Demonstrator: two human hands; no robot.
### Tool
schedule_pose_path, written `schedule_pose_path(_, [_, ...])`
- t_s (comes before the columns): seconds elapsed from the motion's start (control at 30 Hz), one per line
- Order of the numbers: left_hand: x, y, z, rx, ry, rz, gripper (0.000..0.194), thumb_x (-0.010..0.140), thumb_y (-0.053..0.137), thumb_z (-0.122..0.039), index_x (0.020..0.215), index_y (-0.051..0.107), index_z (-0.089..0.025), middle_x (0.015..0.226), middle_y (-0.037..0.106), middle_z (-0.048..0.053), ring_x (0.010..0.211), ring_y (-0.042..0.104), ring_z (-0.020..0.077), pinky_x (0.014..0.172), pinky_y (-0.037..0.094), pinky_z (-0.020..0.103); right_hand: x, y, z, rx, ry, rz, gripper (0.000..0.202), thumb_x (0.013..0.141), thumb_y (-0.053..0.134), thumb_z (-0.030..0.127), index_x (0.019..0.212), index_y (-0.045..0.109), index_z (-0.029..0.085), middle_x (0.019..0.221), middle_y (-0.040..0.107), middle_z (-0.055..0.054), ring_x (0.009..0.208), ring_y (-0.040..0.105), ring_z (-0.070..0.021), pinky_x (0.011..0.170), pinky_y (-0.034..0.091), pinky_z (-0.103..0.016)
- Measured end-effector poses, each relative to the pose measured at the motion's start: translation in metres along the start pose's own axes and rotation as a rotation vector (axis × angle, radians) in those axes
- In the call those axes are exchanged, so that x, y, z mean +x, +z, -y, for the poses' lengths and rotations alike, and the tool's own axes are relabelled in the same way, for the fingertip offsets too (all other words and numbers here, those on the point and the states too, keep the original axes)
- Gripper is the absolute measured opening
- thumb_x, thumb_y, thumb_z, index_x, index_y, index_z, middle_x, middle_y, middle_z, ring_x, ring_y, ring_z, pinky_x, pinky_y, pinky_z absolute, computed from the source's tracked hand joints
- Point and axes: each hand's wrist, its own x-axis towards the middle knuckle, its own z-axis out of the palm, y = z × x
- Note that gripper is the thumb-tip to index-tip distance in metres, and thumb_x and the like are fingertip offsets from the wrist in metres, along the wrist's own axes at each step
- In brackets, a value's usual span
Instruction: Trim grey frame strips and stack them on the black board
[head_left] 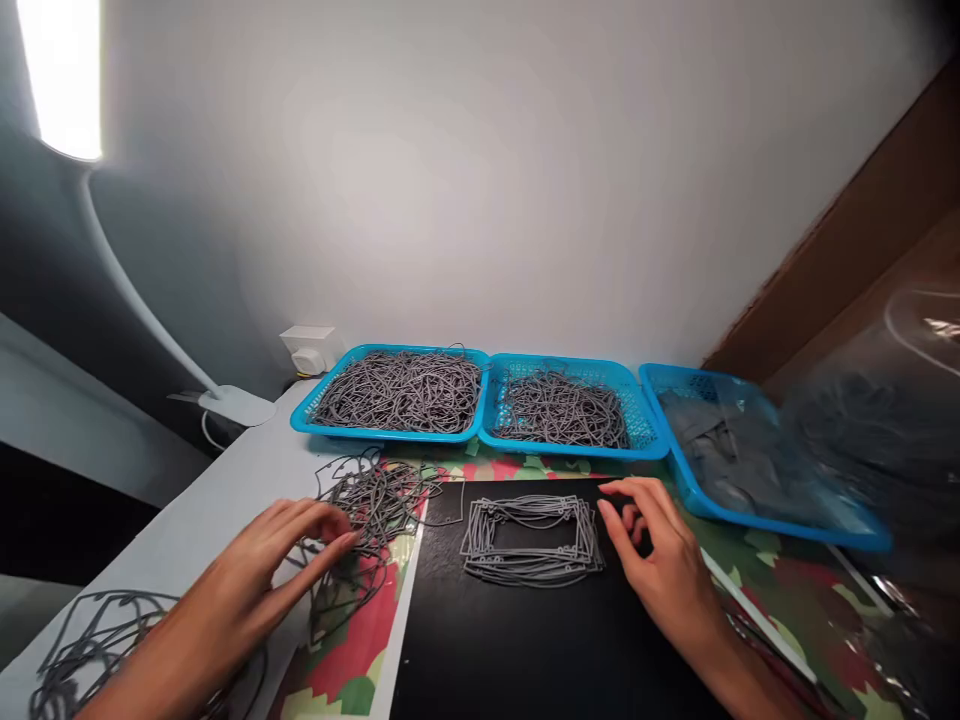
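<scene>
A neat stack of thin grey rectangular rings [531, 566] lies on a black board [510, 640]. Just right of the stack is my right hand [660, 565], its thumb and index finger apart and nothing visible between them. My left hand [262, 560] reaches over the left edge of a loose, tangled pile of grey rings [382, 500]. Its thumb and index fingertips come close together at the pile; whether they hold a ring is hard to make out. One ring from the pile extends onto the board's upper left corner.
Two blue baskets [390, 434] [577, 449] full of grey rings stand along the wall. A third blue basket [780, 518] at the right holds grey pieces in clear plastic. More rings [97, 640] lie at lower left. A white lamp [236, 405] stands at back left.
</scene>
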Motion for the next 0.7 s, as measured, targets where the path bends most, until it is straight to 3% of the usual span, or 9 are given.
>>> schedule_pose_path(0.1, [-0.033, -0.004, 0.009, 0.046, -0.084, -0.025, 0.039, 0.108, 0.067, -0.071, 0.111, 0.08, -0.034, 0.106, 0.082, 0.002, 0.102, 0.076, 0.0292, 0.09, 0.062, 0.034, -0.001, 0.002, -0.001, -0.029, -0.037, 0.021, 0.018, 0.119, 0.061, 0.04, 0.127, 0.072, 0.028, 0.112, 0.066, -0.005, 0.074, 0.061, -0.0177, 0.075, 0.055, -0.035])
schedule_pose_path(0.23, [-0.063, 0.022, 0.008, 0.096, -0.065, 0.041, 0.031, 0.107, 0.073, -0.065, 0.112, 0.08, -0.035, 0.107, 0.082, 0.0, 0.1, 0.078, 0.0266, 0.089, 0.062, 0.032, -0.003, 0.004, -0.001, -0.041, -0.053, 0.025, 0.018, 0.12, 0.06, 0.039, 0.128, 0.071, 0.028, 0.115, 0.065, -0.005, 0.075, 0.062, -0.0173, 0.076, 0.056, -0.035])
schedule_pose_path(0.4, [-0.085, 0.045, 0.003, 0.083, -0.015, 0.0, 0.035, 0.116, 0.057, -0.06, 0.11, 0.08, -0.035, 0.108, 0.084, 0.002, 0.095, 0.078, 0.0274, 0.087, 0.064, 0.033, -0.003, 0.001, -0.002, -0.055, -0.059, 0.022, 0.018, 0.12, 0.061, 0.039, 0.127, 0.071, 0.027, 0.117, 0.065, -0.006, 0.076, 0.063, -0.0171, 0.075, 0.056, -0.035])
schedule_pose_path(0.53, [-0.071, 0.033, -0.023, -0.041, -0.084, 0.05, 0.032, 0.118, 0.055, -0.056, 0.109, 0.074, -0.032, 0.102, 0.08, 0.003, 0.092, 0.075, 0.0261, 0.085, 0.064, 0.03, -0.001, -0.001, 0.0, -0.045, -0.073, 0.017, 0.015, 0.119, 0.062, 0.037, 0.127, 0.071, 0.027, 0.118, 0.065, -0.006, 0.078, 0.065, -0.017, 0.076, 0.057, -0.034])
schedule_pose_path(0.7, [-0.018, 0.002, -0.075, -0.238, -0.137, 0.054, 0.024, 0.121, 0.052, -0.051, 0.117, 0.066, -0.032, 0.107, 0.074, 0.001, 0.101, 0.073, 0.0217, 0.093, 0.061, 0.025, -0.002, 0.0, 0.009, -0.039, -0.103, -0.002, 0.013, 0.12, 0.062, 0.033, 0.127, 0.071, 0.028, 0.118, 0.065, -0.005, 0.083, 0.068, -0.018, 0.079, 0.058, -0.034])
